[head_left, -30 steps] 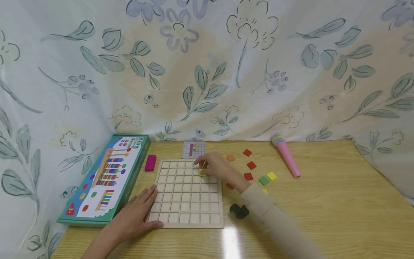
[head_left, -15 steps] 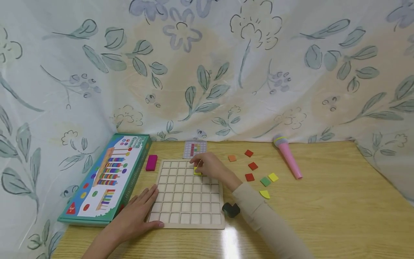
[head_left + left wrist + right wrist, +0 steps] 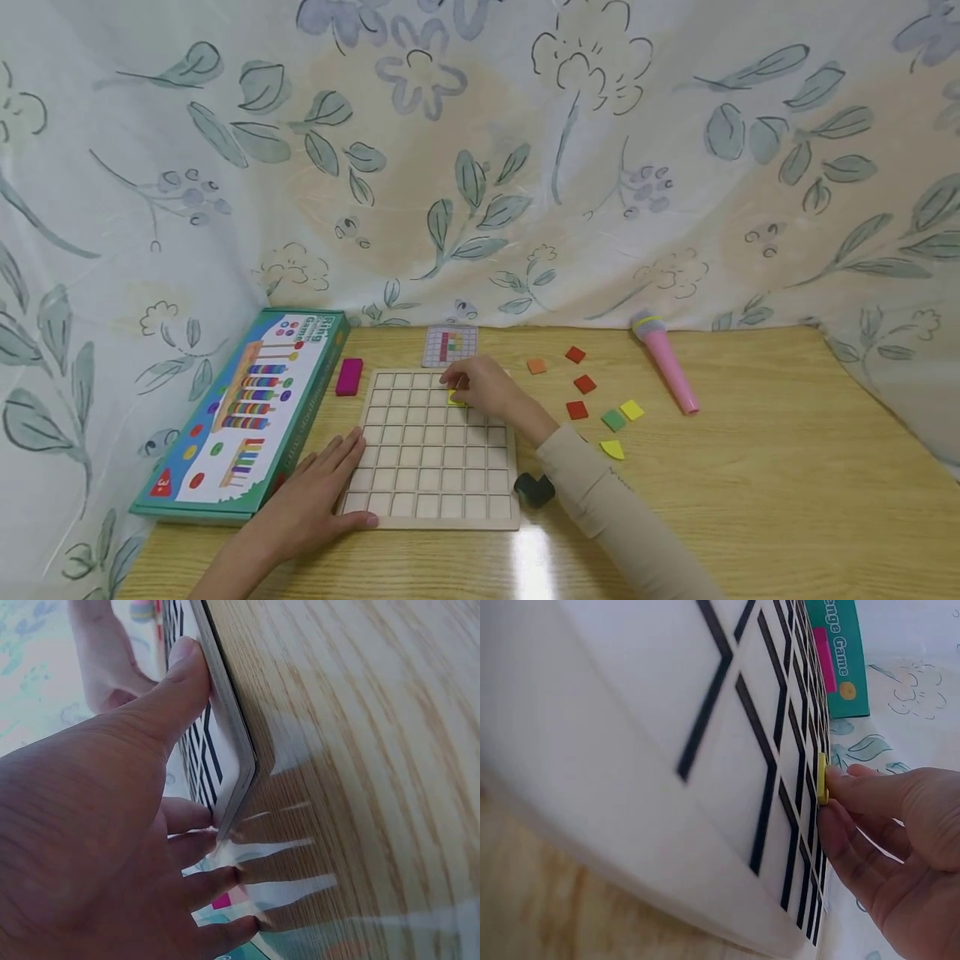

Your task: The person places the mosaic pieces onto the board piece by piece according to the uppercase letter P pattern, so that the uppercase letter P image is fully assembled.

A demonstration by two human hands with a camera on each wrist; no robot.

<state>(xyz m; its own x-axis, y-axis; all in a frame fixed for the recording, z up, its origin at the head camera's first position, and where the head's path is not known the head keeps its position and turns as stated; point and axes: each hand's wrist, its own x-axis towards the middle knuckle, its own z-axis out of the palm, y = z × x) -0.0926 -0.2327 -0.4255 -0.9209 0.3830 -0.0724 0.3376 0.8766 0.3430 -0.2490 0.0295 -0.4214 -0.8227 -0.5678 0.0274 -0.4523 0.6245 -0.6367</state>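
Note:
A pale wooden grid board [image 3: 427, 479] lies flat on the table. At its upper right cells my right hand [image 3: 486, 389] holds a square yellow tile [image 3: 455, 398]. The right wrist view shows that yellow tile [image 3: 822, 780] between the thumb and fingertips of my right hand [image 3: 900, 840], against the grid. My left hand [image 3: 318, 492] rests at the board's lower left side, fingers stretched along the edge. In the left wrist view, the thumb of my left hand [image 3: 112, 795] lies on the corner of the board [image 3: 225, 761] and its fingertips touch the side and table.
Right of the board lie several loose tiles, among them a red tile [image 3: 577, 410], a green tile [image 3: 613, 419] and an orange tile [image 3: 536, 366]. A black object [image 3: 534, 490], pink toy microphone [image 3: 670, 367], magenta block [image 3: 348, 377], pattern card [image 3: 450, 345] and game box [image 3: 247, 417] surround it.
My right hand has moved slightly left over the board with the yellow tile. The black object by the right sleeve has also shifted left. My left hand has stayed in place.

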